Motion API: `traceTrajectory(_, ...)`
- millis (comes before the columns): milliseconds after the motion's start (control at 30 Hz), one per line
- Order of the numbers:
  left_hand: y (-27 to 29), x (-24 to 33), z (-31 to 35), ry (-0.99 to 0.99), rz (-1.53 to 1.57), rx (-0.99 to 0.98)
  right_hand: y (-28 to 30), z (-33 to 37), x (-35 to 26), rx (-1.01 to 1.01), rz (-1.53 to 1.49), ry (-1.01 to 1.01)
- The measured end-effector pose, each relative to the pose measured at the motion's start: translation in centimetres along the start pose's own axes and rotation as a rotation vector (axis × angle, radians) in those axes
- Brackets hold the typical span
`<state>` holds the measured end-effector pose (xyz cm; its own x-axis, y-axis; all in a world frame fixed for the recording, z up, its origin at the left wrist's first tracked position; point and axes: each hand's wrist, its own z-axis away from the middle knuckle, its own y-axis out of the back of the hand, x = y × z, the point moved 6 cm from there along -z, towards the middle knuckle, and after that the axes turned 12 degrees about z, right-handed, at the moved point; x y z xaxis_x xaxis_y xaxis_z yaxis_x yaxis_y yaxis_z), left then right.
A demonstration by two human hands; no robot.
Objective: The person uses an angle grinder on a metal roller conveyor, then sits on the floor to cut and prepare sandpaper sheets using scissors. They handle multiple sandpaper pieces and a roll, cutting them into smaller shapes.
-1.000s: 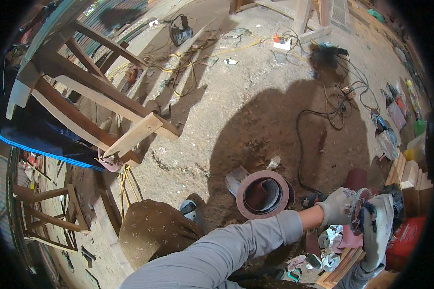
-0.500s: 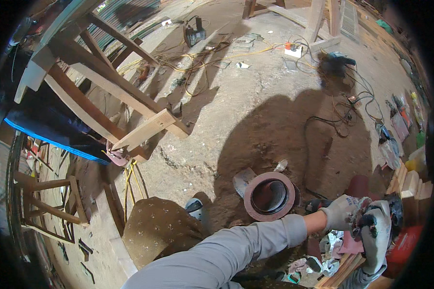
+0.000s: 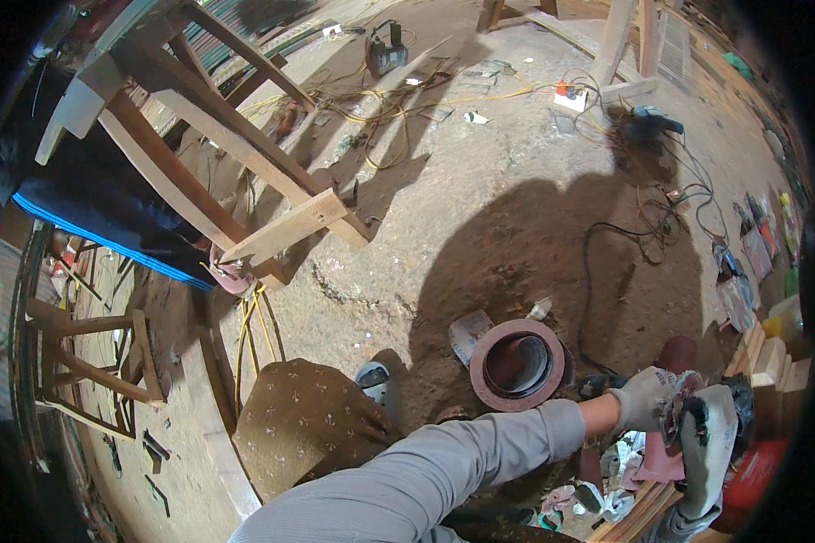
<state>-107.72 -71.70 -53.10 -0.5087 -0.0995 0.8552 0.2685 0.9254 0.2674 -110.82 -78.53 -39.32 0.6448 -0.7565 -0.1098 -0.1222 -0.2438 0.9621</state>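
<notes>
Close together at the lower right, my two hands wear pale, dirt-stained work gloves. My left hand (image 3: 645, 398) reaches in from the left, its fingers curled towards the right hand. My right hand (image 3: 708, 443) is bent beside it, with dark patches on the glove. Both seem closed around something, but the gloves hide what it is. A dark object (image 3: 743, 409) shows just past the right glove; whether it is held I cannot tell. Below the hands hangs a reddish sheet (image 3: 659, 460) like sandpaper. Left of them stands a reddish-brown roll of abrasive paper (image 3: 487, 380).
Wood strips (image 3: 645, 509) and crumpled scraps (image 3: 620, 462) lie below my hands, a red container (image 3: 756, 475) to their right. A wooden frame (image 3: 281, 231) stands at the left. A power tool (image 3: 647, 125) and tangled cables (image 3: 647, 231) lie ahead on the ground.
The whole scene has shifted slightly rightward in the picture as the view turned. My hands remain together in nearly the same place, with only a small change of pose.
</notes>
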Motion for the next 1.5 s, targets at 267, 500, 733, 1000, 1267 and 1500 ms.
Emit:
traceTrajectory(267, 0.7, -0.1, 0.4, -0.009, 0.104, 0.04, -0.4, -0.8, 0.3, -0.078, -0.229, 0.02)
traceTrajectory(500, 0.8, -0.5, -0.2, 0.087, 0.065, 0.032, -1.9, 0.8, 2.6, -0.031, 0.013, -0.153)
traceTrajectory(733, 1.8, 0.0, 0.3, 0.118, 0.016, -0.063, -2.4, 1.3, 3.9, -0.154, -0.236, -0.062)
traceTrajectory(1000, 1.7, -1.7, 1.1, 0.134, 0.012, 0.002, -4.2, -0.1, 1.9, -0.173, -0.331, 0.166)
traceTrajectory(1267, 2.3, -3.4, 1.8, 0.16, 0.104, 0.162, -4.6, -1.1, 3.1, -0.182, -0.658, 0.307)
traceTrajectory(1500, 2.5, -2.2, 1.2, 0.137, 0.143, 0.141, -5.6, 1.5, 9.1, -0.25, -0.013, -0.239)
